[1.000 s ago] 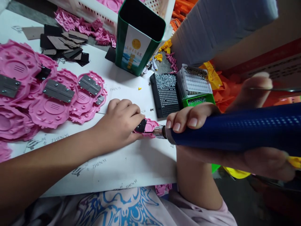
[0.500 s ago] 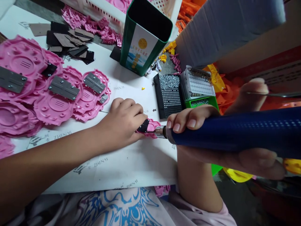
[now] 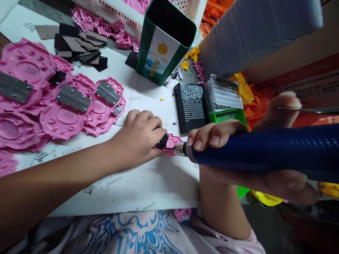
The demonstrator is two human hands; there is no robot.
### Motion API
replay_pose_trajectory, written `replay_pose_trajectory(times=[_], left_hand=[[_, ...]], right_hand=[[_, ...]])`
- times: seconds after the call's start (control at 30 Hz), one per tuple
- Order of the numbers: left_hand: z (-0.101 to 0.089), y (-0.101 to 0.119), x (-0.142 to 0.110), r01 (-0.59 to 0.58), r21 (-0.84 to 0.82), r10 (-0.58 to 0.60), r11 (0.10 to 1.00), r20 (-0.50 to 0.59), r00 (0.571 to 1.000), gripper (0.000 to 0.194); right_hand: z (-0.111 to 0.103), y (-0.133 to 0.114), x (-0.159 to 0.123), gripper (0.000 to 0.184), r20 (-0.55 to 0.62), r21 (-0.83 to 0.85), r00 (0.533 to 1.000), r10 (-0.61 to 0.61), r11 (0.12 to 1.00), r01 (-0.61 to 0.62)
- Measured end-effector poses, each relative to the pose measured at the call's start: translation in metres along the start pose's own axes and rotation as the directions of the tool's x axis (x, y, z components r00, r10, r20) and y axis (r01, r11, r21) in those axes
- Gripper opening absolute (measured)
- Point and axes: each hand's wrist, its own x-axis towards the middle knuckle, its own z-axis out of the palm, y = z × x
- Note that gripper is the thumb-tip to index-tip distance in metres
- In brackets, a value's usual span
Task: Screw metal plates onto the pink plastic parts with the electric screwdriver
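My left hand (image 3: 141, 137) is closed on a pink plastic shell part (image 3: 173, 140), pressing it to the white sheet. A black plate (image 3: 162, 141) with small screws lies on that part, partly covered by my fingers. Wrapped round a blue electric screwdriver (image 3: 254, 150) is my right hand (image 3: 219, 135), its thumb and a rear fingertip showing at the right. The screwdriver lies nearly level in the picture, and its thin bit reaches the edge of the black plate. Whether the bit sits on a screw I cannot make out.
Pink shells with grey plates (image 3: 74, 97) are piled at the left, with loose black and tan plates (image 3: 79, 46) behind. A tall green tin (image 3: 165, 46) stands at the back. Beyond my right hand are a black screw tray (image 3: 192, 107) and a green box (image 3: 242, 116).
The whole view has shifted slightly, so the table things appear further right. Both hands keep their holds, and the bit stays at the black plate.
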Motion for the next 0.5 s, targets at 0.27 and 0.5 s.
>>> replay_pose_trajectory(times=[0.27,0.5], left_hand=[[-0.004,0.0,-0.001,0.036,0.008,-0.037,0.999,0.051,0.998,0.037],[-0.005,0.007,0.0,0.102,0.004,-0.102,0.995,0.084,0.991,0.035]], right_hand=[[0.017,-0.017,-0.002,0.036,-0.072,-0.236,0.984,0.165,0.955,-0.178],[0.018,-0.023,0.001,0.033,-0.014,-0.319,0.984,0.177,0.932,-0.172]])
